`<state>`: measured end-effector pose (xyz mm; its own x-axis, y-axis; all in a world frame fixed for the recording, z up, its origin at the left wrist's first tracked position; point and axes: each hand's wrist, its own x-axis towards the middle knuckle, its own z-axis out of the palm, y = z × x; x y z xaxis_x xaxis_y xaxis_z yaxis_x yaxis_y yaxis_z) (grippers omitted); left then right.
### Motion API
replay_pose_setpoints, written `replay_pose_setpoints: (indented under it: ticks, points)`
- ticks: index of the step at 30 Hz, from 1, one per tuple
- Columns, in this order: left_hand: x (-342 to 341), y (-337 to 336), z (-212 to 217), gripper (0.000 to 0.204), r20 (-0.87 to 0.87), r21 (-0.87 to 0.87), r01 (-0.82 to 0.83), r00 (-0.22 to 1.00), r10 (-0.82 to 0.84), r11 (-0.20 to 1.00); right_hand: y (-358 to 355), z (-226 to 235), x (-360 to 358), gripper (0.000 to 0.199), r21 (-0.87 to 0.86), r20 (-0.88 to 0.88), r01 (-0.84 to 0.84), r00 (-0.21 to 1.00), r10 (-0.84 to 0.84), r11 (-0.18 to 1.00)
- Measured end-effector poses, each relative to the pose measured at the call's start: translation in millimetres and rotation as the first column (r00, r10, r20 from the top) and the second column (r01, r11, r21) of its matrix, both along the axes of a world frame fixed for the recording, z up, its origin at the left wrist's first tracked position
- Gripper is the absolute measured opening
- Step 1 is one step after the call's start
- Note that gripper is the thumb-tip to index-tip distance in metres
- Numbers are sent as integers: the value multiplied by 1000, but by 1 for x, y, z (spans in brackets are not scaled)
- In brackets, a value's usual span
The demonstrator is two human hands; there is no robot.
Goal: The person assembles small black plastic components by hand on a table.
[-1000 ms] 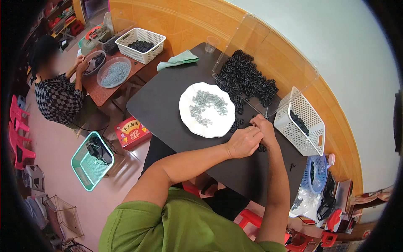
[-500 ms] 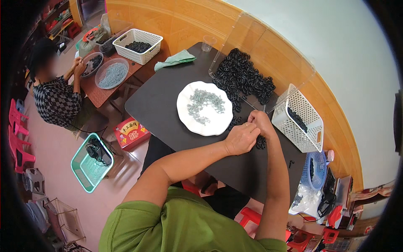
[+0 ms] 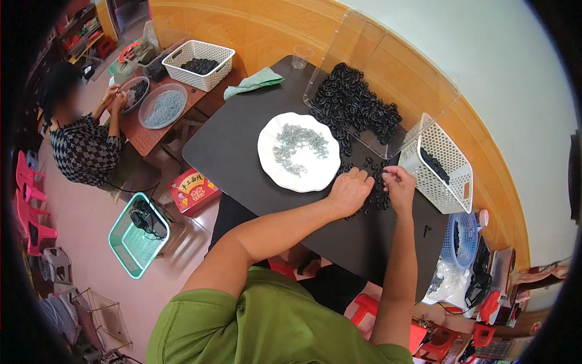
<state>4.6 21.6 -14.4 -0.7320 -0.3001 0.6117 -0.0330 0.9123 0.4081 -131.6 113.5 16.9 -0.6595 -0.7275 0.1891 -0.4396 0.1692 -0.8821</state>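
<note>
Over the dark table (image 3: 242,139), my left hand (image 3: 350,193) reaches down among loose black ring-like pieces (image 3: 379,197), its fingers curled together; whatever is in them is hidden. Just to its right, apart from it, my right hand (image 3: 400,187) is raised with thumb and fingers pinched; what they hold is too small to make out. Beside my left hand stands a white scalloped plate (image 3: 270,148) holding many small grey metallic-looking pins (image 3: 300,142). Beyond both hands, a large heap of the black pieces (image 3: 351,103) spills from a clear plastic bin (image 3: 418,70) lying open toward me.
A white perforated basket (image 3: 445,182) with black pieces stands at the right, near a blue basket (image 3: 464,239). A green cloth (image 3: 254,82) and clear cup (image 3: 301,57) lie at the far edge. At left, another person (image 3: 85,145) works at a brown table (image 3: 142,136).
My hands have come apart: the right moved to the right and up from the left. More loose black pieces now show between them. The view has shifted slightly.
</note>
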Motion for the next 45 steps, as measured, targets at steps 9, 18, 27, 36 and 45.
replay_pose_setpoints:
  ticks: [9, 18, 27, 36, 45]
  points:
    - [1, 4, 9, 17, 6, -15, -98, 995, 98, 995, 7, -14, 25, 11, -324, 427, 284, 895, -128, 903]
    - [29, 14, 40, 27, -363, -138, 165, 909, -204, 977, 19, -34, 3, 16, -352, 368, 313, 913, -178, 882]
    - [88, -21, 54, 12, -198, -10, 107, 974, -107, 994, 17, -31, 7, 9, -365, 416, 305, 899, -139, 880]
    - [77, -102, 45, 5, 192, -74, -136, 970, 147, 988, 17, -27, 12, 9, -360, 370, 168, 929, -25, 918]
    - [59, -119, 26, 4, 303, -252, -17, 948, 95, 968, 19, -25, 14, 6, -405, 437, 102, 894, 95, 909]
